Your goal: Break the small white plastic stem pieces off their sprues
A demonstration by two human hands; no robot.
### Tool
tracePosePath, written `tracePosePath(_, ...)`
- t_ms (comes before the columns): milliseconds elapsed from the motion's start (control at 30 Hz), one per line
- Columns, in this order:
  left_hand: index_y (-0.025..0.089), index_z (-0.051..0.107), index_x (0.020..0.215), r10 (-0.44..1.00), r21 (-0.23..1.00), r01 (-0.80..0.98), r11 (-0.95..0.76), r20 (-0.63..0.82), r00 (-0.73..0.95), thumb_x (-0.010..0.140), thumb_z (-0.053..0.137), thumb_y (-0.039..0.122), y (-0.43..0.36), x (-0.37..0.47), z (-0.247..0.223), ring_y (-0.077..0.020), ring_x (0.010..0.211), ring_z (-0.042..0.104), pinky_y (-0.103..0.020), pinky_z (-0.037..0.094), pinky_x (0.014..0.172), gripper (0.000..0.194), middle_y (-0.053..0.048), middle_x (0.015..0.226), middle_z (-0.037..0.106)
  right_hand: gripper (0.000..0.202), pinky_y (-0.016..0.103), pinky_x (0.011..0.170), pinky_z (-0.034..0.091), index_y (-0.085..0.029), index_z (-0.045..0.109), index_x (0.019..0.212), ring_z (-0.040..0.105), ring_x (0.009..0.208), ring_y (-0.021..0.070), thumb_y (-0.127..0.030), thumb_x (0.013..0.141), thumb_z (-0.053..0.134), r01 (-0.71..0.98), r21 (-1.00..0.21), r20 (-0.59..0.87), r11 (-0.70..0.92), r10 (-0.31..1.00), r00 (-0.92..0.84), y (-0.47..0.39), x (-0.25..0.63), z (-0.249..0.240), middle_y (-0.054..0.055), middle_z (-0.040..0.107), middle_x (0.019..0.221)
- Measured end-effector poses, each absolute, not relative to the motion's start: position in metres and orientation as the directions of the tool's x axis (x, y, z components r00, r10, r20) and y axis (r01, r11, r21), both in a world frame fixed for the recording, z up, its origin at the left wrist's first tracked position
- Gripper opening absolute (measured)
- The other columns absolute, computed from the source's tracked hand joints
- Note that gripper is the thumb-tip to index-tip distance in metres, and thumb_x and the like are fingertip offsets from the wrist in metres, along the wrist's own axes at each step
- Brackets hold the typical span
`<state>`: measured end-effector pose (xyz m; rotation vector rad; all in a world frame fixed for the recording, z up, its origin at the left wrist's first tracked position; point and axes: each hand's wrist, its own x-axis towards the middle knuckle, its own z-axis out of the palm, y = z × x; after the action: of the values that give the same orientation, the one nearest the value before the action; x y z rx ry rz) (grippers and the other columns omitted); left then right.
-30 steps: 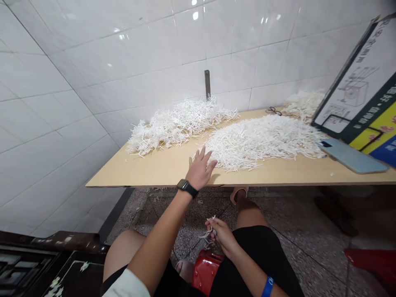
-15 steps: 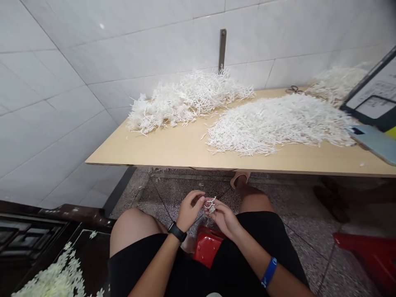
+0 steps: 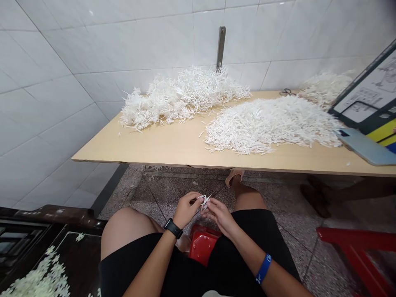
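Observation:
Between my fingertips, above my lap, is a small white branching plastic piece (image 3: 204, 201). My left hand (image 3: 186, 209) pinches it from the left, thumb and forefinger together. From the right, my right hand (image 3: 220, 215) closes its fingers on the same piece. Its exact shape is partly covered by the fingers. On the table beyond lie a tangled heap of white branching pieces (image 3: 185, 93) at the left and a denser pile of thin white strands (image 3: 272, 123) at the right.
The wooden table (image 3: 148, 148) stands against a tiled wall. A light blue phone (image 3: 368, 144), a box (image 3: 368, 90) and scissors (image 3: 287, 92) are on its right side. White flower-like pieces (image 3: 40, 274) lie on dark furniture at lower left. Red stools (image 3: 355, 241) stand nearby.
My hands have drawn a little closer together around the white piece, which is turned differently. The camera view has shifted slightly to the right.

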<state>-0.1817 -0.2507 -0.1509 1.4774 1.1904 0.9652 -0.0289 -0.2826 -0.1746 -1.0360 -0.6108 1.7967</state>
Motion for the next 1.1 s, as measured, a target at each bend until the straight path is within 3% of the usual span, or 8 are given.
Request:
tracePosePath(267,0.015,0.074,0.080,0.968,0.994,0.100,0.031,-0.055,0.245,0.083,0.064,0.036,-0.262,-0.173,-0.133,-0.0202,0.081,0.061,-0.027,0.045,0.075,0.023,-0.009,0.087,0.070,0.044,0.025,0.055,0.042,-0.020,0.056,0.076,0.053,0.053,0.0116,-0.054,0.061,0.079,-0.355,-0.882,-0.274,-0.309,0.951,-0.146,-0.287,-0.030,-0.166,-0.002,0.056,0.063)
tracePosePath(333,0.015,0.071,0.074,0.968,0.993,0.111,-0.030,0.001,0.250,0.084,0.061,0.037,-0.265,-0.172,-0.110,-0.0180,0.072,0.058,-0.026,0.044,0.069,0.026,-0.007,0.078,0.067,0.042,0.026,0.057,0.043,-0.021,0.058,0.086,0.054,0.055,0.0126,-0.053,0.065,0.078,-0.351,-0.900,-0.203,-0.259,0.961,-0.187,-0.291,-0.026,-0.147,-0.002,0.057,0.065)
tracePosePath(433,0.017,0.068,0.069,0.936,0.957,0.196,-0.213,0.142,0.322,0.086,0.059,0.034,-0.260,-0.173,-0.061,-0.0164,0.068,0.055,-0.026,0.041,0.066,0.026,-0.005,0.070,0.063,0.057,0.027,0.055,0.043,-0.027,0.051,0.119,0.054,0.057,0.0137,-0.046,0.071,0.075,-0.331,-0.930,-0.071,-0.160,0.961,-0.265,-0.287,-0.015,-0.099,-0.002,0.058,0.071)
tracePosePath(567,0.017,0.063,0.061,0.931,0.901,0.286,-0.326,0.253,0.264,0.079,0.066,0.034,-0.219,-0.177,-0.002,-0.0136,0.060,0.049,-0.024,0.036,0.058,0.025,0.000,0.060,0.057,0.042,0.024,0.052,0.037,-0.023,0.054,0.116,0.051,0.053,0.0125,-0.044,0.081,0.065,-0.043,-0.995,0.098,0.088,0.908,-0.408,-0.234,-0.004,-0.025,-0.004,0.056,0.063)
tracePosePath(667,0.015,0.061,0.058,0.951,0.909,0.285,-0.305,0.274,0.143,0.077,0.066,0.040,-0.169,-0.182,0.012,-0.0108,0.056,0.042,-0.023,0.032,0.055,0.032,0.002,0.054,0.052,0.021,0.024,0.052,0.033,-0.019,0.061,0.088,0.049,0.054,0.0119,-0.039,0.083,0.061,0.228,-0.906,0.228,0.357,0.865,-0.447,-0.165,-0.011,0.004,-0.003,0.057,0.059)
tracePosePath(867,0.016,0.048,0.050,0.967,0.957,0.162,-0.242,0.252,-0.043,0.072,0.060,0.064,-0.102,-0.195,-0.014,-0.0084,0.047,0.035,-0.022,0.027,0.047,0.054,0.004,0.046,0.040,0.033,0.025,0.055,0.024,-0.019,0.045,0.054,0.040,0.051,0.0112,-0.029,0.085,0.052,0.381,-0.699,0.375,0.606,0.763,-0.526,-0.083,-0.030,-0.007,-0.004,0.043,0.050)
tracePosePath(1000,0.018,0.046,0.057,0.949,0.968,0.111,-0.223,0.242,-0.203,0.079,0.047,0.068,-0.094,-0.201,-0.034,-0.0075,0.045,0.032,-0.021,0.026,0.045,0.055,0.004,0.050,0.039,0.033,0.027,0.056,0.022,-0.019,0.042,0.055,0.036,0.049,0.0113,-0.027,0.086,0.051,0.355,-0.641,0.437,0.680,0.705,-0.559,-0.084,-0.027,-0.024,-0.003,0.040,0.050)
tracePosePath(1100,0.016,0.054,0.065,0.950,0.975,0.100,-0.198,0.216,-0.224,0.072,0.061,0.062,-0.093,-0.199,-0.040,-0.0087,0.053,0.043,-0.020,0.033,0.050,0.047,0.000,0.061,0.051,0.027,0.027,0.060,0.026,-0.020,0.048,0.064,0.044,0.057,0.0134,-0.029,0.090,0.048,0.306,-0.616,0.494,0.725,0.659,-0.566,-0.085,-0.023,-0.022,-0.001,0.050,0.060)
